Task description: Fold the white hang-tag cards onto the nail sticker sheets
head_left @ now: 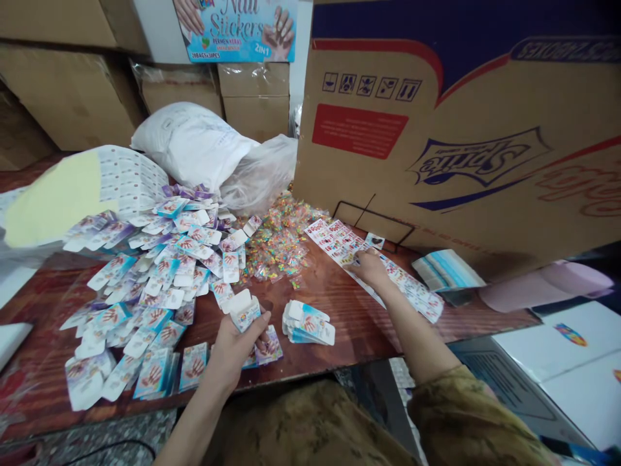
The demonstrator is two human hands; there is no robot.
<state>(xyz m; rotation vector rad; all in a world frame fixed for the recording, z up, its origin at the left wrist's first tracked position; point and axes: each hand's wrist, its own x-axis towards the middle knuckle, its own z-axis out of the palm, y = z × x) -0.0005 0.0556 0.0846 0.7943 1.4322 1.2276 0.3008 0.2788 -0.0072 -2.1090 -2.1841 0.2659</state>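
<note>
My left hand (239, 342) is closed around a small blue-and-white nail-sticker card packet (245, 312), held just above the wooden table (339, 304). My right hand (370, 267) reaches forward with its fingers pinched on a long strip of sticker sheets (412, 288) lying along the table's right side. A small stack of filled packets (308, 322) rests between my two hands. To the left spreads a big heap of loose packets (160, 272).
Colourful small candies in wrappers (281, 239) lie scattered mid-table. White plastic bags (194, 142) sit behind them. A large Sprite carton (460, 129) stands at the right, brown boxes (72, 90) at the back. A printed sheet pile (87, 188) lies far left.
</note>
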